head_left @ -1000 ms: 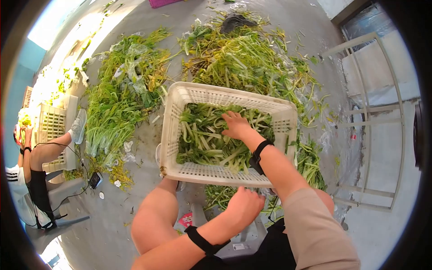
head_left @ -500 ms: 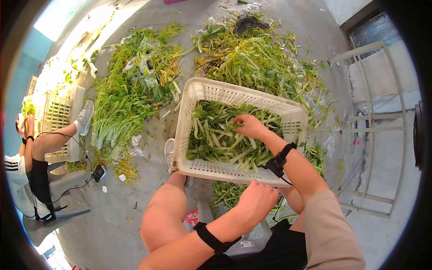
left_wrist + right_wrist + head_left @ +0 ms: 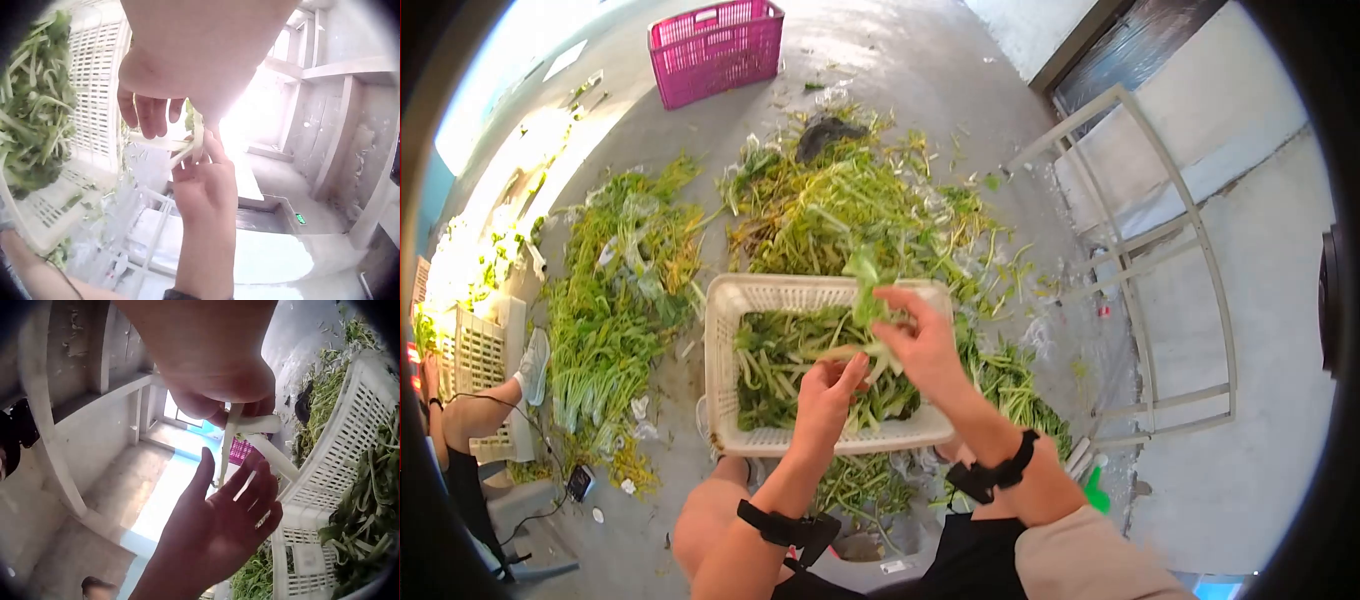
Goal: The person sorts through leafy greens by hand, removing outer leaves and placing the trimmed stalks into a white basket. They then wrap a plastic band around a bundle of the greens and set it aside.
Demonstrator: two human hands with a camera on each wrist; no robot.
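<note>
The right grip (image 3: 922, 345) pinches leafy stalks (image 3: 864, 287) above the white basket (image 3: 721, 365) of greens (image 3: 775, 375); the left grip (image 3: 824, 400) is beside the stalks, fingers relaxed and loosely spread; whether they touch them is hard to tell.

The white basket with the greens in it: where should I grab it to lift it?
I'd grip the rim of the white basket at its two short ends, one hand coming from the left, one from the right. It's longer than it's wide, and greens fill its open top, so holding both ends should keep it level.
</note>
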